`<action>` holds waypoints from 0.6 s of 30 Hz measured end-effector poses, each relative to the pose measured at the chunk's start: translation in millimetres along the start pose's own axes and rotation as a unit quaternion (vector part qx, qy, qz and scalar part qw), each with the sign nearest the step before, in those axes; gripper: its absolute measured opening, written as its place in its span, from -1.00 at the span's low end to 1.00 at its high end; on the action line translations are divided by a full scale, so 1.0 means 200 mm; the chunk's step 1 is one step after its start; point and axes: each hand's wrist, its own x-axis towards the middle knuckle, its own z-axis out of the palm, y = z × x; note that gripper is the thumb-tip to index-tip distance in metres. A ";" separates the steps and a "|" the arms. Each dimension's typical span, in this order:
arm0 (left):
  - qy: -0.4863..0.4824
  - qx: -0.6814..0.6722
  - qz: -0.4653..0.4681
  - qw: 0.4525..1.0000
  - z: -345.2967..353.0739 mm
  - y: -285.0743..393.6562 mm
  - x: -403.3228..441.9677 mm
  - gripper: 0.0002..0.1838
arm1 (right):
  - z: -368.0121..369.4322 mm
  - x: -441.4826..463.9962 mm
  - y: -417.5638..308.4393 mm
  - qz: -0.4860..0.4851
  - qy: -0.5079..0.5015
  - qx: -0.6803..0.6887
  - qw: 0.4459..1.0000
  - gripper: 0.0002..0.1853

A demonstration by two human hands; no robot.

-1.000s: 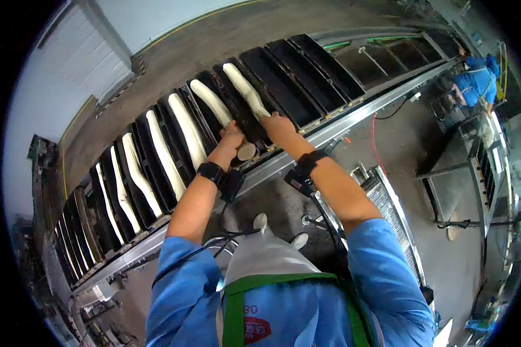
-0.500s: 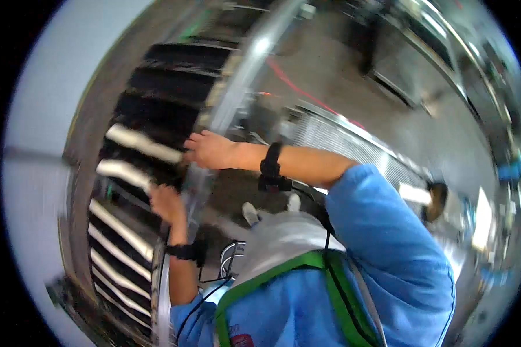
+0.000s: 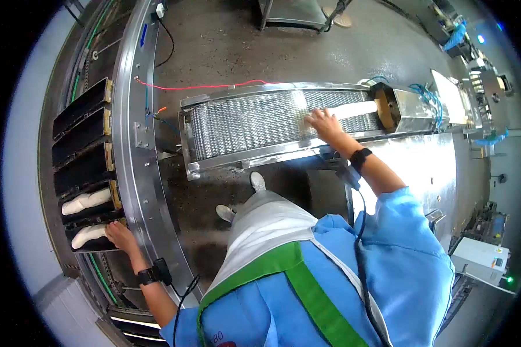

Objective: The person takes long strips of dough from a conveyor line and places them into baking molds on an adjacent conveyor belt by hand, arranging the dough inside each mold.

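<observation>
My left hand (image 3: 121,236) is at the right end of a pale dough strip (image 3: 88,235), its stretched fingers touching that end. The strip lies in a narrow black tin (image 3: 75,221). Just behind it, a second dough strip (image 3: 85,202) rests in another tin. Over the metal mesh conveyor (image 3: 243,121) is my right hand (image 3: 326,126), fingers apart, by the left end of a long dough piece (image 3: 353,110). Whether its fingertips touch the dough cannot be made out. That piece extends from the opening of a metal housing (image 3: 408,110).
Several black tins (image 3: 84,139) without dough line up farther along the left conveyor. A steel rail (image 3: 134,144) runs between that line and me. A red cord (image 3: 208,87) stretches behind the mesh conveyor. A metal table (image 3: 408,173) stands at right.
My view has swung right. My right hand has left the tin line for the mesh conveyor. My left hand remains at the tins, where different tins and dough strips now show.
</observation>
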 end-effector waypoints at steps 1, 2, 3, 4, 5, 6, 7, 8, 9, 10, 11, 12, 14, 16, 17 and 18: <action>-0.008 -0.007 0.010 1.000 -0.07 0.05 0.01 -0.68 | 0.01 0.00 -0.02 -0.010 0.046 -0.001 0.999 -0.56; -0.041 -0.003 -0.068 0.997 -0.14 0.12 0.02 -0.69 | 0.01 0.01 -0.03 -0.009 0.054 -0.026 0.998 -0.56; -0.054 -0.012 -0.058 0.997 -0.24 0.20 -0.01 -0.70 | 0.01 0.05 -0.04 -0.016 0.069 -0.051 0.996 -0.56; -0.029 -0.049 -0.072 0.996 -0.26 0.22 -0.04 -0.72 | 0.14 0.10 0.01 -0.060 0.152 -0.026 0.986 -0.54; 0.073 -0.096 0.046 0.992 -0.22 0.15 -0.09 -0.74 | 0.08 0.15 0.02 -0.064 0.091 0.074 0.991 -0.62; 0.086 -0.032 0.065 0.994 -0.29 0.23 -0.12 -0.75 | 0.02 0.20 0.04 -0.030 0.044 0.142 0.988 -0.62; 0.115 -0.146 0.028 0.982 -0.19 0.21 -0.16 -0.75 | 0.00 0.24 0.12 -0.045 0.075 0.174 0.981 -0.61; 0.120 -0.151 0.032 0.981 -0.34 0.34 -0.23 -0.75 | -0.06 0.24 0.22 -0.080 0.141 0.203 0.966 -0.59; 0.094 -0.125 0.024 0.987 -0.37 0.36 -0.27 -0.75 | -0.14 0.22 0.33 -0.112 0.200 0.234 0.945 -0.57; 0.093 -0.117 0.037 0.988 -0.28 0.34 -0.28 -0.74 | -0.25 0.20 0.42 -0.142 0.255 0.273 0.917 -0.54; 0.130 -0.129 0.033 0.982 -0.24 0.29 -0.16 -0.74 | -0.51 0.17 0.35 -0.128 0.269 0.327 0.897 -0.62; 0.124 -0.125 0.036 0.984 -0.23 0.28 -0.16 -0.75 | -0.77 0.14 0.28 -0.117 0.285 0.380 0.872 -0.69; 0.122 -0.119 0.016 0.985 -0.20 0.25 -0.16 -0.75 | -1.18 -0.02 0.09 -0.109 0.302 0.513 0.796 -0.75; 0.104 -0.118 -0.002 0.988 -0.17 0.23 -0.15 -0.76 | -1.43 -0.06 -0.07 -0.176 0.336 0.587 0.716 -0.72; 0.106 -0.128 0.005 0.986 -0.16 0.22 -0.15 -0.76 | -1.54 -0.06 -0.17 -0.217 0.355 0.596 0.687 -0.68; 0.115 -0.137 0.014 0.984 -0.16 0.22 -0.16 -0.77 | -1.61 -0.08 -0.23 -0.228 0.349 0.618 0.667 -0.61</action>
